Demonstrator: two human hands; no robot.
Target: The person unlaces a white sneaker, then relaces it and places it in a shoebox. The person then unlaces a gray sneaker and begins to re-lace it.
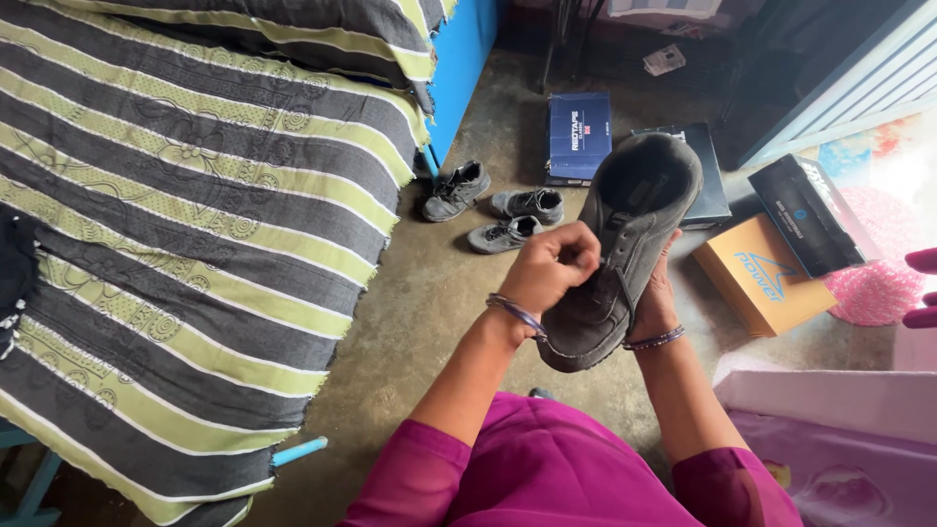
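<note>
I hold a dark grey shoe (625, 244) in front of me, above my lap, with its heel toward me and its opening tipped up and away. My right hand (656, 298) supports it from the far side: palm against the upper, fingers clamped round it, mostly hidden behind the shoe. My left hand (551, 268) is on the near side, fingers pinched together at the lace area of the upper; whether they grip a lace I cannot tell. Both wrists carry thin bangles.

Beyond the grip, on the concrete floor (420, 322), three more grey shoes (493, 210) lie together. Further out than those stands a blue shoebox (578, 135). To the right of the grip lie an orange shoebox (761, 273) and a black shoebox (808, 215), the black one resting partly on the orange. To the left of the grip, a grey-and-green striped blanket (185, 224) covers a bed.
</note>
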